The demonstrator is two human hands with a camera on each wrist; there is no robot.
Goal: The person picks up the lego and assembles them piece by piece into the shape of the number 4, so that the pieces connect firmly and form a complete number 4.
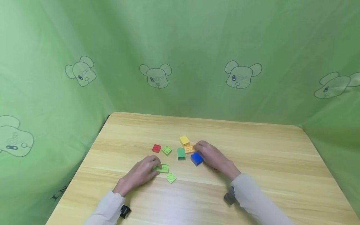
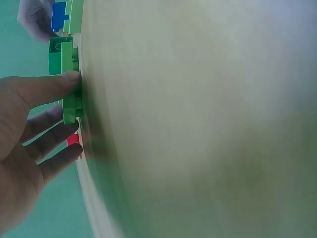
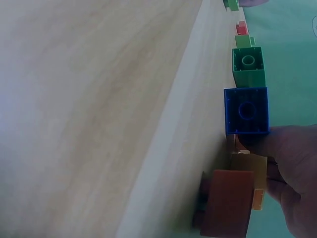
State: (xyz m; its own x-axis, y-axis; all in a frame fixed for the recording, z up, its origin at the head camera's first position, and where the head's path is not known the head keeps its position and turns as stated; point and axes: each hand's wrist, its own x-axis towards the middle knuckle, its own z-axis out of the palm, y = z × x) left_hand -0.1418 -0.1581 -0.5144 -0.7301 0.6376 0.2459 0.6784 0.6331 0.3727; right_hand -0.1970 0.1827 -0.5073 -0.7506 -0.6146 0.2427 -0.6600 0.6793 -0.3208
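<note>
My left hand [image 1: 144, 171] pinches a long light green building brick [image 1: 165, 168] between thumb and fingers, low over the table. In the left wrist view that light green brick [image 2: 68, 94] has its studs turned toward the tabletop. My right hand [image 1: 212, 155] grips the right end of a long orange brick [image 1: 189, 149], its fingers partly hidden. A blue brick [image 1: 196, 158] stands right by the right thumb, hollow underside toward the right wrist camera. Next to these are a dark green brick [image 1: 181, 154] and a yellow brick [image 1: 184, 140].
A red brick [image 1: 156, 148] and a small light green brick [image 1: 167, 150] lie left of the cluster. Another small light green brick [image 1: 171, 178] lies nearer me. A reddish-brown brick [image 3: 228, 203] stands close in the right wrist view. Green cloth [image 1: 197, 103] hangs behind the wooden table [image 1: 253, 137].
</note>
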